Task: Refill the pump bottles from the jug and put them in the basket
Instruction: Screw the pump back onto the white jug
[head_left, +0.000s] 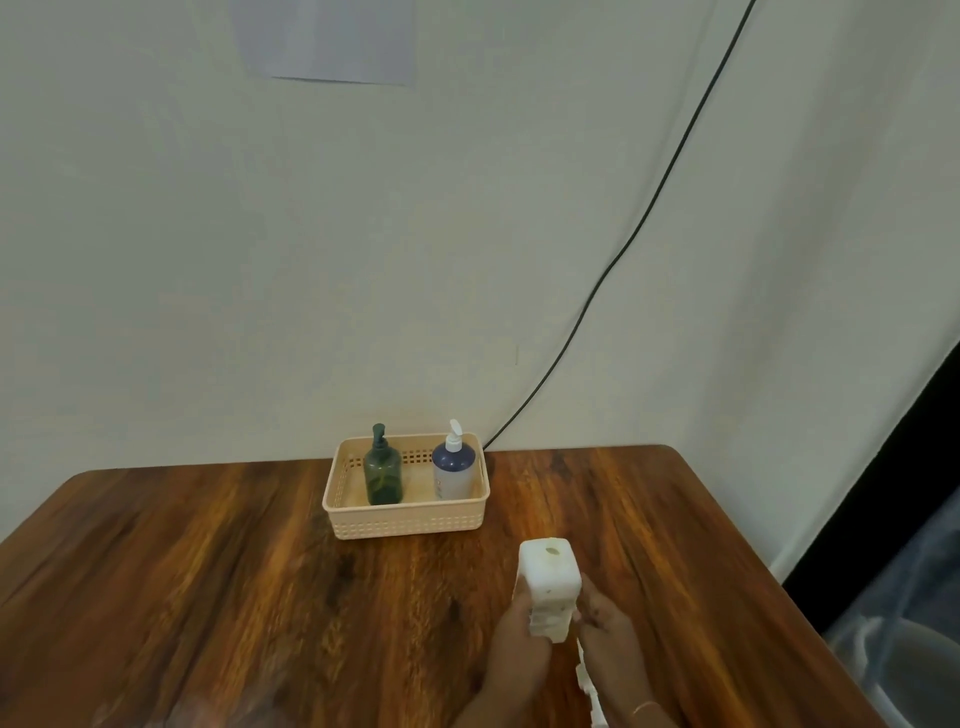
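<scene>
A white square bottle (549, 582) with an open hole in its top stands on the wooden table (260, 597) at the near right. My left hand (519, 644) grips its left side and my right hand (605, 631) presses against its right side. A white pump-like piece (587, 686) shows under my right wrist; whether the hand holds it I cannot tell. At the back of the table, a peach basket (410, 519) holds a green pump bottle (383, 475) on the left and a blue-and-white pump bottle (453, 467) on the right, both upright. No jug is in view.
The table's back edge meets a pale wall. A black cable (623, 249) runs down the wall behind the basket. The table's right edge drops off beside a dark curtain and a plastic-covered object (904, 623).
</scene>
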